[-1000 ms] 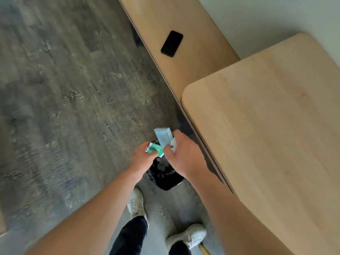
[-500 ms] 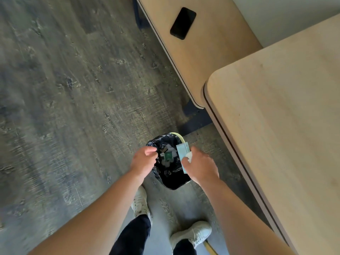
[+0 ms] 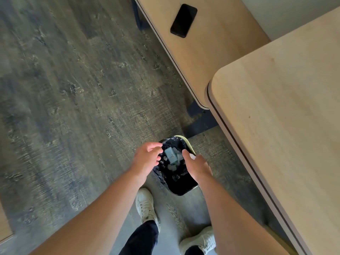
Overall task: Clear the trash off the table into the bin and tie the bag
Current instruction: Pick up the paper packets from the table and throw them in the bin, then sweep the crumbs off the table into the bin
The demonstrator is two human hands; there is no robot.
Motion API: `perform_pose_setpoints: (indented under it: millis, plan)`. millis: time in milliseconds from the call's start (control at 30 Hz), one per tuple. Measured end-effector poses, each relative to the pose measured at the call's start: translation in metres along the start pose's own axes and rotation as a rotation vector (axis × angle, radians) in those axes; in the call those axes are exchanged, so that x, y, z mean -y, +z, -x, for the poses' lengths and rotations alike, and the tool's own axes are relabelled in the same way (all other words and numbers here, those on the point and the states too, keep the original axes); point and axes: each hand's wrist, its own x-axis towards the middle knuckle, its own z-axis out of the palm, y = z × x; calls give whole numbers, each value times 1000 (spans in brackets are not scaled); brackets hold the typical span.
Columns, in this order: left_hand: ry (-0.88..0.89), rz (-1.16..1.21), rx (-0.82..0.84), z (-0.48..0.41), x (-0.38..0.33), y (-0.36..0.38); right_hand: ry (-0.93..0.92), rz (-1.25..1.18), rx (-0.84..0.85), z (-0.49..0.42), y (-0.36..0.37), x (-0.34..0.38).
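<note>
A small bin [image 3: 189, 144] with a pale yellow rim stands on the floor beside the table, lined with a black bag [image 3: 176, 181]. A pale blue box [image 3: 171, 155] lies inside it on top of other scraps. My left hand [image 3: 147, 157] hovers over the bin's left edge, fingers loosely curled and apart, holding nothing. My right hand [image 3: 196, 164] is over the bin's right edge, fingers spread, also holding nothing. The light wooden table [image 3: 285, 116] fills the right side.
A wooden bench [image 3: 202, 52] runs along the wall behind the table, with a black phone [image 3: 183, 20] lying on it. The floor is dark wood planks. My two white shoes [image 3: 146, 205] stand just in front of the bin.
The green packet left my left hand and the pale blue box left my right hand; both now lie in the bin. The view shifted so the bin is more exposed.
</note>
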Motion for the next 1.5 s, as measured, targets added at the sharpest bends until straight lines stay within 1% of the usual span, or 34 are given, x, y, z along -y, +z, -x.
perform_pose_setpoints:
  millis: [67, 100, 167, 267, 433, 533, 667, 767, 867, 1000, 1133, 1233, 1300, 1367, 1500]
  plan:
    - [-13, -5, -12, 1, 4, -3, 67, -172, 44, -4, 4, 6]
    - [-17, -8, -16, 1, 6, -4, 83, -215, 66, -6, 5, 8]
    - [-30, -9, -22, 2, 6, -6, 64, -180, 99, -7, 4, 6]
    - [-32, -3, -22, 5, 4, -3, -8, -68, 57, -2, 0, -5]
    - [1, -2, -1, 11, -7, 5, -170, -29, 61, 30, -14, -15]
    - [81, 4, 20, 25, -26, 10, -306, -27, 6, 65, -30, -12]
    - [247, 81, 45, 62, -76, 23, -552, -91, 9, 126, -73, -16]
    - [430, 62, 85, 100, -122, 46, -673, -287, -2, 174, -122, -34]
    - [595, -23, 185, 146, -158, 86, -694, -481, -114, 202, -176, -77]
    - [728, -287, 391, 209, -179, 165, -662, -600, -339, 221, -243, -165]
    - [798, -600, 616, 257, -162, 257, -552, -591, -538, 219, -289, -278]
    - [818, -707, 742, 281, -134, 319, -483, -590, -649, 209, -310, -356]
    - [828, -714, 792, 292, -115, 361, -429, -594, -699, 199, -319, -400]
    - [868, -728, 824, 299, -99, 399, -397, -592, -713, 189, -325, -431]
    - [1039, -907, 761, 304, -86, 452, -382, -591, -733, 171, -339, -458]
